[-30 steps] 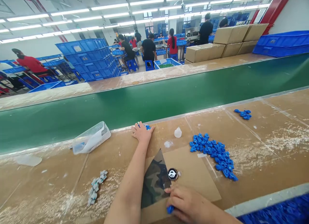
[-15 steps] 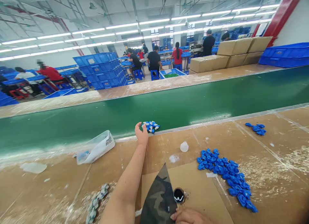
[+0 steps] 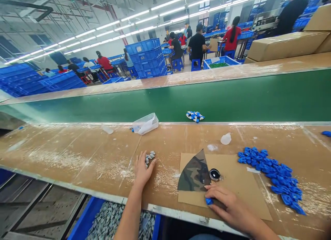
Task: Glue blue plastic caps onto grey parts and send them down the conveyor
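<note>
My left hand point(image 3: 143, 171) lies on the table beside a short row of small grey pieces point(image 3: 150, 157). Its fingers and thumb are apart around the near end of the row. Between the fingertips of my right hand point(image 3: 224, 202) is a small blue piece point(image 3: 209, 200), partly covered by them. Just beyond that hand, a camouflage-patterned fan-shaped sheet point(image 3: 193, 173) and a round black fixture with a metal rim point(image 3: 214, 174) sit on a cardboard sheet point(image 3: 240, 188). Many blue pieces point(image 3: 276, 174) are spread to the right. A blue-and-white cluster point(image 3: 195, 116) rests on the green belt point(image 3: 116, 105).
A clear plastic container point(image 3: 146, 124) stands near the belt's edge. Below the table's front edge, a blue crate point(image 3: 85, 216) is full of grey pieces. A whitish lump point(image 3: 226, 139) lies behind the cardboard. Across the belt are cartons point(image 3: 281, 47), stacked blue crates point(image 3: 147, 59) and seated people.
My left hand has moved from the blue-and-white cluster on the belt back to the grey pieces. The cluster stays on the belt. The view has swung left and down, revealing the crate below.
</note>
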`<state>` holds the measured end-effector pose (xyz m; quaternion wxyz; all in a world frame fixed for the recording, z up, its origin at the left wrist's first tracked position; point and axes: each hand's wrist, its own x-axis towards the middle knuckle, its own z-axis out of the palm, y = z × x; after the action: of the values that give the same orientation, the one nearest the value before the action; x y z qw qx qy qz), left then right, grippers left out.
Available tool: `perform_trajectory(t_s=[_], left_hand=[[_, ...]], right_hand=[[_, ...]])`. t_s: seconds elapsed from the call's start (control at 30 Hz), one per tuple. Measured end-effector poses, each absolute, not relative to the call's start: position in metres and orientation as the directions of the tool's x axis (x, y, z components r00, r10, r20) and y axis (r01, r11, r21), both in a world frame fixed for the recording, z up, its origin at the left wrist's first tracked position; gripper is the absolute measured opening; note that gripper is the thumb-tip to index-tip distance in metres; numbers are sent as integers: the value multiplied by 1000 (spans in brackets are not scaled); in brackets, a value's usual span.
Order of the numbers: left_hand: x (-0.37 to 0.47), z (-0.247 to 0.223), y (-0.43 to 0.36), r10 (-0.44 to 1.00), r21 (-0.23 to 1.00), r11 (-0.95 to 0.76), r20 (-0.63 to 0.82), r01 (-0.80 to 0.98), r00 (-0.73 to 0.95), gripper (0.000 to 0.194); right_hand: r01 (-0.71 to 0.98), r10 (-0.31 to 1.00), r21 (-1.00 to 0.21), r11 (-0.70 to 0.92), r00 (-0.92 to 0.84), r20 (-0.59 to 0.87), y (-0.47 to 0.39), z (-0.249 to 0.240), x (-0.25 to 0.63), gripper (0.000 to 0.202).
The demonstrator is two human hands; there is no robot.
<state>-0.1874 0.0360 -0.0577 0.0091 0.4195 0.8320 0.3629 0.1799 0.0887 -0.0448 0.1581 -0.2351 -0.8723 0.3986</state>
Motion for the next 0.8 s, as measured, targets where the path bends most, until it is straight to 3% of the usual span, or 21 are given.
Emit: perform_trajectory(t_s=[0.33,0.57,0.67,0.8], left_hand=[[-141,-64,57,842,586,227,284,778,-459,33],[-102,-52,64,869,460,244,287,854,-403,20],[-98,-51,67,880,431,194,321,881,-351,16],[-100,-50,69,858,464,105,405,880,-316,19]], right_hand=[[254,541,-784,566,-832,121,86,-39,179,14],[138,561,-828,544,-793,237,86,-40,177,11],[155,661,-875,458,-718,219,83,-38,180,15],[206,822,-952,225,-565,72,84,-30,190,25]])
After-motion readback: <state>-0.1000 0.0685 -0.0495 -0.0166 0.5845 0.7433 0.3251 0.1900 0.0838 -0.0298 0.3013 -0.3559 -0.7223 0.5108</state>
